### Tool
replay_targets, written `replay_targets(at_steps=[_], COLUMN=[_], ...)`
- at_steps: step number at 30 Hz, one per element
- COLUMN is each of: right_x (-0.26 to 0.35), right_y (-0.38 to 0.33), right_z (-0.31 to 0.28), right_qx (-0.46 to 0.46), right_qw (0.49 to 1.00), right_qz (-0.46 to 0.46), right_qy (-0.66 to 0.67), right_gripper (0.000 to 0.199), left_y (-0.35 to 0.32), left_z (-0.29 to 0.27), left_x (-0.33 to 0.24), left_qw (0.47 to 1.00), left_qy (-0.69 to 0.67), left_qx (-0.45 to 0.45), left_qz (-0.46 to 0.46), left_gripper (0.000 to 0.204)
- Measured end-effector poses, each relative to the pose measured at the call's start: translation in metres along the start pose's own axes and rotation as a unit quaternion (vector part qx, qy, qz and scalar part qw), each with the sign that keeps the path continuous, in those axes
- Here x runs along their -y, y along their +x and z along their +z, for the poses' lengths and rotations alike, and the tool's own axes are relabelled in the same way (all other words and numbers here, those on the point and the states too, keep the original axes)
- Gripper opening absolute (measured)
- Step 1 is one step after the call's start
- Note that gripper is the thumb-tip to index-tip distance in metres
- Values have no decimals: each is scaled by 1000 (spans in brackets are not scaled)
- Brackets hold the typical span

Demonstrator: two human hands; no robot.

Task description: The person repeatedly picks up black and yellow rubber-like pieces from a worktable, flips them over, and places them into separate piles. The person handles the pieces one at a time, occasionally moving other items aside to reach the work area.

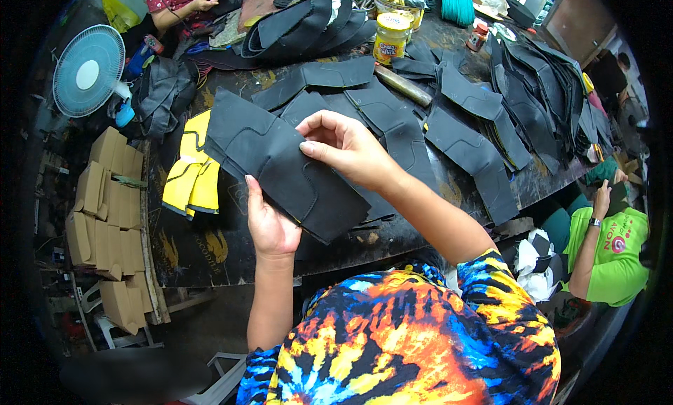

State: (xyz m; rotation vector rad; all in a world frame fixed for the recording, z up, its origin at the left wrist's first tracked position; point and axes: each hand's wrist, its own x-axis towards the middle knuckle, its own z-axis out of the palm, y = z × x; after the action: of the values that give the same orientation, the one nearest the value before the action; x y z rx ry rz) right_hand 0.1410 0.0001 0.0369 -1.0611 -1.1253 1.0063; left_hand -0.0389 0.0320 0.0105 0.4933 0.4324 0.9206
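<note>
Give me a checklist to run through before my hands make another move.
1. Left hand supporting the held black pieces: ok, it is at their lower edge, palm up.
2. Right hand pinching firmly: cannot tell; thumb and fingers are at the upper edge, but the grip is partly hidden.
3. Yellow pieces fully uncovered: not ok; in this view the held pieces overlap their upper right side.
4. Yellow container upright: ok, it stands beyond the black pieces.
5. Rod secured against rolling: cannot tell; it lies on its side among black pieces.
</note>
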Motion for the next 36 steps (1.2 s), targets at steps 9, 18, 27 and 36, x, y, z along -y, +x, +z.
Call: replay_targets(at_steps=[9, 18, 27, 36], right_x=[7, 7, 27, -43], right_y=[-7, 15, 94, 174], right_z=[18, 17, -36, -96], right_qx=[-26, 18, 45, 64], right_qw=[903, 916, 922, 784], right_qz=[-187, -145, -171, -145], right_qy=[-386, -372, -343, -600], right_gripper=[110, 102, 77, 76], left_y=[16, 26, 31, 15], left_z=[17, 18, -8, -8], left_x=[9, 14, -17, -26], left_qw=[992, 980, 992, 991], left_qy=[41, 58, -90, -93], left_qx=[-38, 0, -31, -6], left_qz=[109, 193, 86, 96], left_gripper=[52, 43, 43, 42])
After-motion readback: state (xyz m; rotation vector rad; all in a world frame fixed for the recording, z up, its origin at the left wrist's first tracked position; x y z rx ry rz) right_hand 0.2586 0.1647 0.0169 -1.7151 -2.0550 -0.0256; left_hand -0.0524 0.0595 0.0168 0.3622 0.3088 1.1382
